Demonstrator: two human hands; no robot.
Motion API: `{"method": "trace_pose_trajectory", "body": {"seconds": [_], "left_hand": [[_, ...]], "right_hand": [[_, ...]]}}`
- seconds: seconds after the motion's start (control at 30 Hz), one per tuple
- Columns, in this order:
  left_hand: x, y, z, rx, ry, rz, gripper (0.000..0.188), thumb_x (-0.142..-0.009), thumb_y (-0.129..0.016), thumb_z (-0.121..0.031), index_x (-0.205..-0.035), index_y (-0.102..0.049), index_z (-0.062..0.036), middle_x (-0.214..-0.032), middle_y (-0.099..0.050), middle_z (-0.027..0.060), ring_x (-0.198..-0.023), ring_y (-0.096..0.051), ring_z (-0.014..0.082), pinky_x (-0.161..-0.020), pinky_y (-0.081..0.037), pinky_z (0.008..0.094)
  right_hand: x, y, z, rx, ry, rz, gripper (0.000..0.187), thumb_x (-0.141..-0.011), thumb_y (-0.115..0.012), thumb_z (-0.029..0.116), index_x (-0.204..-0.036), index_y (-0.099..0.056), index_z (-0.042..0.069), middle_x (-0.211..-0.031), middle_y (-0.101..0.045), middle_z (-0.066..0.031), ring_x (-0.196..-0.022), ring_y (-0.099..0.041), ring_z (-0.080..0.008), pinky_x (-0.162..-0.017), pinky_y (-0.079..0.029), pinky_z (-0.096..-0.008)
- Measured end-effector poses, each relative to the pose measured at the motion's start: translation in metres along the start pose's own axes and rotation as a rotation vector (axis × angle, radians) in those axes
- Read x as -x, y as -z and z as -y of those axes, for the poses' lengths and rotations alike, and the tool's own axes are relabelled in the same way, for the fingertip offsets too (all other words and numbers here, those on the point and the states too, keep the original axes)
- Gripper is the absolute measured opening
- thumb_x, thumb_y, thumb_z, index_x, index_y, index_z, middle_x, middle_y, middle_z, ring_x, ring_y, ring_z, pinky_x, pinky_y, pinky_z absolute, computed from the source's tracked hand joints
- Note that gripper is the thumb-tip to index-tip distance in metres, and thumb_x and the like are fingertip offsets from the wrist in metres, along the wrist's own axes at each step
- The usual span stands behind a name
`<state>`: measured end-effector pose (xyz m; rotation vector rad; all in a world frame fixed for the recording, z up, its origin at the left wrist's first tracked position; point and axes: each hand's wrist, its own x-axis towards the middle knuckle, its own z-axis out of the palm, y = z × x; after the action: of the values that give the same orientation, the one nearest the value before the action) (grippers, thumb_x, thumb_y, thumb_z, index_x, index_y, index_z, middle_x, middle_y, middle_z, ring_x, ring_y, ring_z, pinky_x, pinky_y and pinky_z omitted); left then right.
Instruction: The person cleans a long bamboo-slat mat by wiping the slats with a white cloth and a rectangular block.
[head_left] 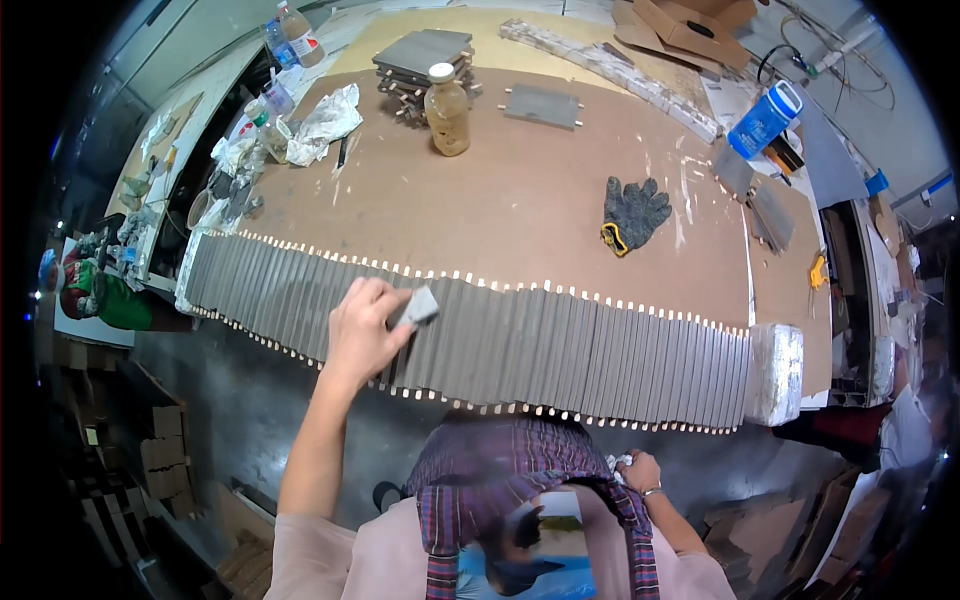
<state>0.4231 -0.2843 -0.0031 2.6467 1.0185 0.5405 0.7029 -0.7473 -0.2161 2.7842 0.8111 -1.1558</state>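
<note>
A long row of grey slats [540,345] stands packed side by side along the table's near edge, pale wooden pegs jutting from both ends of each. Over the left half of the row, my left hand [362,325] is closed on a small grey block [423,304], held between thumb and fingers. Whether the block touches the slats I cannot tell. Low at my right side, beyond the table's edge, my right hand [641,472] is closed around a crumpled white wad [618,464], perhaps cloth or paper. A wrapped silvery-white block [776,374] abuts the row's right end.
A dark work glove [635,214] with a yellow cuff lies behind the row. Farther back are a bottle of brownish liquid [448,112], stacked grey plates [425,50], a single pegged plate [542,105] and a blue bottle [765,120]. Crumpled wrapping [328,122] lies left.
</note>
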Motion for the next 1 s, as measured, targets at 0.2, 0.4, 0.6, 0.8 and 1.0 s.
{"method": "trace_pose_trajectory", "body": {"seconds": [0.2,0.4,0.6,0.8,1.0], "left_hand": [[-0.032,-0.013,0.015,-0.080,0.072,-0.112,0.035,-0.071,-0.079,-0.014,-0.105,-0.074,-0.0078,-0.095,-0.062,0.0082,-0.095,-0.061,0.0287,-0.078,-0.053,0.0424],[-0.002,-0.002,0.008,-0.089,0.083,-0.056,0.040,-0.066,-0.083,-0.012,-0.105,-0.074,-0.0097,-0.099,-0.066,0.0051,-0.097,-0.062,0.0262,-0.079,-0.054,0.0397],[-0.017,0.004,-0.031,-0.047,-0.039,0.039,0.038,-0.068,-0.082,-0.011,-0.105,-0.074,-0.0087,-0.099,-0.067,0.0053,-0.098,-0.063,0.0266,-0.080,-0.054,0.0398],[-0.004,0.004,-0.001,-0.044,0.106,-0.066,0.040,-0.066,-0.082,-0.012,-0.105,-0.074,-0.0061,-0.099,-0.067,0.0082,-0.095,-0.064,0.0288,-0.080,-0.054,0.0400],[-0.023,-0.015,-0.009,-0.057,0.050,-0.116,0.039,-0.069,-0.080,-0.017,-0.107,-0.072,-0.0072,-0.101,-0.066,0.0102,-0.098,-0.063,0.0314,-0.084,-0.053,0.0426]], "right_hand": [[-0.004,-0.021,-0.013,0.002,0.006,0.036,0.048,-0.074,-0.070,0.035,-0.110,-0.071,0.003,-0.103,-0.071,-0.0275,-0.099,-0.069,-0.0424,-0.090,-0.055,-0.0477],[0.000,-0.028,-0.014,-0.002,-0.018,0.060,0.051,-0.075,-0.070,0.036,-0.112,-0.071,0.003,-0.106,-0.071,-0.0268,-0.102,-0.068,-0.0414,-0.092,-0.054,-0.0475],[-0.005,-0.031,-0.019,-0.051,-0.014,0.040,0.051,-0.075,-0.070,0.037,-0.113,-0.071,0.003,-0.107,-0.071,-0.0265,-0.103,-0.068,-0.0413,-0.093,-0.053,-0.0467],[-0.005,-0.027,-0.024,-0.057,-0.012,0.054,0.049,-0.075,-0.071,0.037,-0.109,-0.073,0.002,-0.106,-0.071,-0.0273,-0.103,-0.068,-0.0422,-0.092,-0.054,-0.0476],[-0.018,-0.064,-0.049,-0.091,0.025,0.053,0.047,-0.076,-0.074,0.044,-0.100,-0.076,0.003,-0.103,-0.072,-0.0262,-0.098,-0.070,-0.0428,-0.089,-0.055,-0.0487]]}}
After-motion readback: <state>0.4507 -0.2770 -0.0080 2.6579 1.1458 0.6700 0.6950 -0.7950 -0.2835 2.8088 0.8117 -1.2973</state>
